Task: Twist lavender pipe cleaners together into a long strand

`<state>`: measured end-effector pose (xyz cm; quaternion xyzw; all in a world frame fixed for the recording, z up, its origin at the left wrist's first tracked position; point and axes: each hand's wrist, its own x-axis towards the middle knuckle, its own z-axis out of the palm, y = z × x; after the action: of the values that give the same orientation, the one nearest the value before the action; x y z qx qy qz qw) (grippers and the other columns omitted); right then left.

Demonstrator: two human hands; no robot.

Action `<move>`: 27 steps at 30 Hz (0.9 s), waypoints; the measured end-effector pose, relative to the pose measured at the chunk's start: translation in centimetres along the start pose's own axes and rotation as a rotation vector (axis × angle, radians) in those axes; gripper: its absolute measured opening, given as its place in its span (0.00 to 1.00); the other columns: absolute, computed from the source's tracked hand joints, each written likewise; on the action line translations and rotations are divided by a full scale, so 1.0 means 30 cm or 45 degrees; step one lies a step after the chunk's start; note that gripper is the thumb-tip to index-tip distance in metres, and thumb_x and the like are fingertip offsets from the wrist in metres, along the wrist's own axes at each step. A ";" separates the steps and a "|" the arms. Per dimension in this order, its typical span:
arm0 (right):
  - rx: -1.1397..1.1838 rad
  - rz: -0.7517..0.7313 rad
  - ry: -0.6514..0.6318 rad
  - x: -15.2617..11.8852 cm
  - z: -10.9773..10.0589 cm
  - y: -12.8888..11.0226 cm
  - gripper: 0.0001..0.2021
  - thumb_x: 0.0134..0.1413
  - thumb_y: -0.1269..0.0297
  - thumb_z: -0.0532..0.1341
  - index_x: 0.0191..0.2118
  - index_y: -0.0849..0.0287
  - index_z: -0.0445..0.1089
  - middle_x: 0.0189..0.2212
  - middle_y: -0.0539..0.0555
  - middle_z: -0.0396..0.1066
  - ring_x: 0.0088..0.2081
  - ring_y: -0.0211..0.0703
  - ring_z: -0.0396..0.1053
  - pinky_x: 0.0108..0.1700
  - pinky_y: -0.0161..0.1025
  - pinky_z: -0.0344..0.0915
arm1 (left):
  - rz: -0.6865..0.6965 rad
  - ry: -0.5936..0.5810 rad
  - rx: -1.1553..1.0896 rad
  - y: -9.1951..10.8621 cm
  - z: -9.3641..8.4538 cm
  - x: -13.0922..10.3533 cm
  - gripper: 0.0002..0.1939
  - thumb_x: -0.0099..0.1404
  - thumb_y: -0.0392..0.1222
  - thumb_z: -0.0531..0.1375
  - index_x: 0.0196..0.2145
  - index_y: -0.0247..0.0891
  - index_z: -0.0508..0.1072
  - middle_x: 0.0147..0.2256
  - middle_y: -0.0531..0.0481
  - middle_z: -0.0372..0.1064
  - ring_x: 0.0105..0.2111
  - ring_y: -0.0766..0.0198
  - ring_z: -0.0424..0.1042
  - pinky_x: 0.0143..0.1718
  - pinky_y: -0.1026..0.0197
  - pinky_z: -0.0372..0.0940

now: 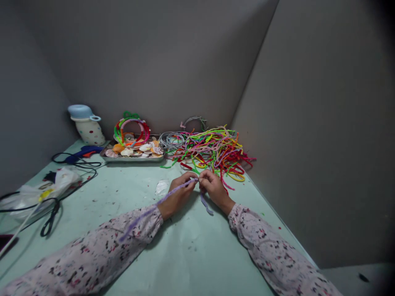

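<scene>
Both of my hands meet over the middle of the table, fingertips nearly touching. My left hand (182, 191) pinches a purple pipe cleaner (173, 191), whose long end trails back over my left sleeve. My right hand (214, 188) is closed in a pinch at the same spot, and a short purple end hangs below its fingers. The exact join between the fingertips is too small to make out. Just beyond my hands lies a heap of colourful pipe cleaners (216, 146), with a few loose ends reaching close to my fingers.
A metal tray (132, 159) of seashells stands at the back, with pipe-cleaner rings (145, 131) on it. Beside it lies a coil of grey wire (173, 140). A bottle (89, 130), black cables (57, 211) and a plastic bag (64, 179) occupy the left. Grey walls enclose the table.
</scene>
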<state>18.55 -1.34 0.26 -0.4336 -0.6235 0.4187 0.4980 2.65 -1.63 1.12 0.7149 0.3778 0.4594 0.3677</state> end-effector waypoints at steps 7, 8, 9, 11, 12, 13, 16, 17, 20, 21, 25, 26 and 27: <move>0.013 0.000 0.002 0.005 -0.002 0.007 0.03 0.51 0.64 0.56 0.30 0.57 0.62 0.20 0.44 0.61 0.21 0.35 0.61 0.25 0.32 0.58 | -0.003 0.006 -0.033 0.009 0.013 0.009 0.07 0.63 0.38 0.54 0.34 0.36 0.71 0.34 0.50 0.69 0.33 0.66 0.67 0.35 0.66 0.61; 0.015 -0.003 0.001 0.005 -0.002 0.008 0.03 0.51 0.65 0.56 0.30 0.57 0.62 0.20 0.44 0.62 0.21 0.35 0.61 0.25 0.32 0.58 | 0.010 0.003 -0.041 0.008 0.012 0.008 0.07 0.63 0.38 0.54 0.34 0.36 0.71 0.34 0.50 0.69 0.33 0.66 0.67 0.36 0.66 0.61; 0.015 -0.005 0.000 0.005 -0.002 0.008 0.03 0.51 0.65 0.56 0.30 0.57 0.62 0.20 0.44 0.62 0.21 0.35 0.61 0.25 0.32 0.58 | 0.024 -0.003 -0.043 0.008 0.011 0.007 0.07 0.63 0.38 0.54 0.35 0.36 0.71 0.33 0.50 0.69 0.33 0.67 0.66 0.36 0.66 0.61; 0.011 -0.009 0.005 0.005 -0.001 0.007 0.02 0.51 0.65 0.56 0.30 0.57 0.62 0.20 0.44 0.61 0.21 0.35 0.60 0.25 0.32 0.58 | 0.044 -0.017 -0.038 0.006 0.006 0.003 0.07 0.64 0.39 0.54 0.36 0.37 0.71 0.33 0.51 0.68 0.33 0.67 0.65 0.36 0.66 0.60; 0.008 -0.008 0.008 0.004 -0.001 0.005 0.02 0.51 0.66 0.56 0.30 0.57 0.62 0.19 0.44 0.61 0.21 0.35 0.60 0.25 0.32 0.58 | 0.046 -0.018 -0.035 0.006 0.004 0.000 0.07 0.64 0.40 0.54 0.36 0.37 0.70 0.33 0.51 0.68 0.33 0.67 0.65 0.35 0.66 0.60; 0.007 -0.006 0.011 0.004 0.000 0.004 0.02 0.51 0.66 0.56 0.30 0.57 0.62 0.19 0.44 0.61 0.21 0.35 0.60 0.25 0.32 0.58 | 0.042 -0.016 -0.034 0.006 0.002 -0.002 0.07 0.64 0.40 0.54 0.36 0.37 0.70 0.33 0.51 0.68 0.32 0.67 0.65 0.35 0.66 0.60; 0.003 0.005 0.013 0.003 0.001 0.000 0.02 0.50 0.66 0.56 0.30 0.57 0.62 0.19 0.44 0.61 0.20 0.35 0.60 0.24 0.33 0.58 | 0.010 0.006 -0.020 0.009 0.001 -0.007 0.07 0.64 0.40 0.54 0.36 0.38 0.70 0.32 0.52 0.68 0.32 0.67 0.64 0.33 0.67 0.59; 0.003 0.009 0.011 0.003 0.001 -0.002 0.02 0.50 0.66 0.56 0.30 0.57 0.62 0.19 0.44 0.61 0.21 0.35 0.60 0.24 0.33 0.58 | -0.001 0.008 -0.014 0.011 0.002 -0.007 0.07 0.64 0.40 0.54 0.36 0.38 0.70 0.32 0.52 0.68 0.31 0.67 0.64 0.32 0.67 0.58; 0.015 0.018 0.011 0.003 0.001 -0.003 0.02 0.50 0.66 0.56 0.30 0.57 0.62 0.19 0.44 0.61 0.20 0.35 0.60 0.24 0.33 0.58 | -0.020 -0.008 -0.005 0.011 0.004 -0.007 0.07 0.63 0.40 0.54 0.36 0.37 0.70 0.30 0.53 0.67 0.29 0.68 0.63 0.31 0.67 0.58; 0.023 0.018 0.010 0.003 0.001 -0.002 0.02 0.50 0.66 0.56 0.30 0.57 0.62 0.19 0.44 0.61 0.20 0.35 0.60 0.23 0.33 0.57 | -0.021 -0.009 -0.008 0.009 0.004 -0.007 0.07 0.63 0.41 0.54 0.36 0.37 0.70 0.30 0.53 0.67 0.29 0.68 0.63 0.31 0.67 0.58; 0.042 0.010 0.002 0.005 0.000 0.002 0.02 0.50 0.66 0.56 0.30 0.57 0.62 0.19 0.44 0.61 0.20 0.34 0.60 0.23 0.33 0.57 | -0.024 -0.001 -0.026 -0.008 0.008 -0.005 0.09 0.62 0.42 0.55 0.37 0.37 0.71 0.29 0.53 0.67 0.29 0.68 0.63 0.31 0.67 0.58; 0.041 0.008 0.001 0.005 -0.001 0.003 0.02 0.50 0.66 0.56 0.30 0.57 0.62 0.19 0.44 0.61 0.20 0.34 0.60 0.23 0.32 0.58 | -0.023 -0.003 -0.031 -0.012 0.009 -0.005 0.09 0.62 0.43 0.55 0.37 0.37 0.70 0.29 0.53 0.67 0.29 0.68 0.63 0.31 0.67 0.58; 0.039 0.004 0.002 0.006 -0.001 0.004 0.02 0.50 0.66 0.57 0.29 0.57 0.62 0.19 0.44 0.61 0.20 0.34 0.60 0.23 0.32 0.58 | -0.021 -0.003 -0.036 -0.016 0.010 -0.004 0.09 0.62 0.43 0.55 0.37 0.37 0.70 0.29 0.53 0.67 0.29 0.68 0.63 0.31 0.67 0.57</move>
<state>18.57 -1.14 0.19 -0.4272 -0.6159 0.4286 0.5044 2.80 -1.59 0.56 0.7070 0.3767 0.4607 0.3820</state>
